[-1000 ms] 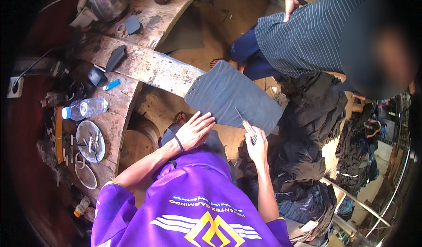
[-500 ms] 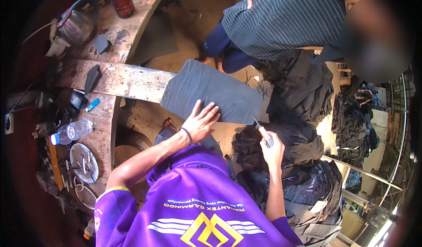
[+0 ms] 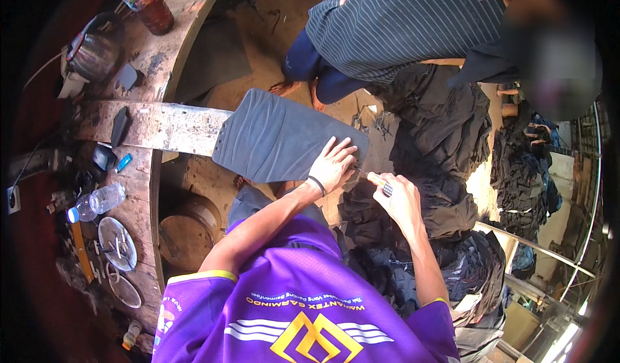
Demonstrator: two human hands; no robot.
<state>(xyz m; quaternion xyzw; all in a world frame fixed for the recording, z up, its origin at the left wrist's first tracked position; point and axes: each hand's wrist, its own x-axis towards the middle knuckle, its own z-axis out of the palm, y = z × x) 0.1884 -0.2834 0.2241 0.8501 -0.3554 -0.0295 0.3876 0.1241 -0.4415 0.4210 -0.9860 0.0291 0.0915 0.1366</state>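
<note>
A dark grey flat board [image 3: 278, 134] with rounded corners and curved crease-like lines lies over the end of a wooden plank. My left hand [image 3: 331, 167] rests on its lower right part, fingers stretched out and the fingertips on the surface. Just right of that corner, my right hand [image 3: 399, 198] is closed around a small tool [image 3: 376, 179] with an orange handle and a patterned grip. The tool's thin metal tip reaches toward the board's edge beside my left fingers. Its very end is hard to make out there.
A person in a striped shirt [image 3: 407, 27] is across from me. Piles of dark cloth [image 3: 439, 124] lie to the right. On the wooden bench at left stand a clear water bottle [image 3: 106, 198], a round dish [image 3: 117, 243], a kettle [image 3: 95, 48] and a red-brown bottle [image 3: 147, 8].
My left hand has slid right along the board to its lower right corner. My right hand has turned the tool inward, its tip now close to the left fingers.
</note>
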